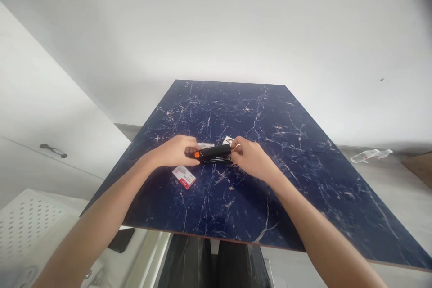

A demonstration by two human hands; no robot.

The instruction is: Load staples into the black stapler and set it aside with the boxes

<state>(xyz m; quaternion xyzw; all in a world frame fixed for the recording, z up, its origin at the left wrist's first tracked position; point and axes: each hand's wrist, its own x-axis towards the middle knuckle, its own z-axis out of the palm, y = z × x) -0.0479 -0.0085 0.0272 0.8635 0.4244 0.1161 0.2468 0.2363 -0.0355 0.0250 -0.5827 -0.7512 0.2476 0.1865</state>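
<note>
A black stapler (216,152) with an orange patch at one end lies across the middle, just above the blue marbled table (232,112). My left hand (180,150) is closed around its orange end, thumb and fingers on either side. At the other end, my right hand (248,155) pinches with bent fingers; whether it grips the stapler itself or a small part there is hidden. A metal strip shows along the stapler's lower side. Below my left hand lies a small red and white box (184,176). Behind the stapler, a white item (228,140) is partly covered.
Beyond the table rises a pale wall (222,22). On the left stands a white cabinet door with a dark handle (54,150). A dark phone-like slab (122,240) rests at lower left. Clear plastic bottles (371,155) lie past the right edge.
</note>
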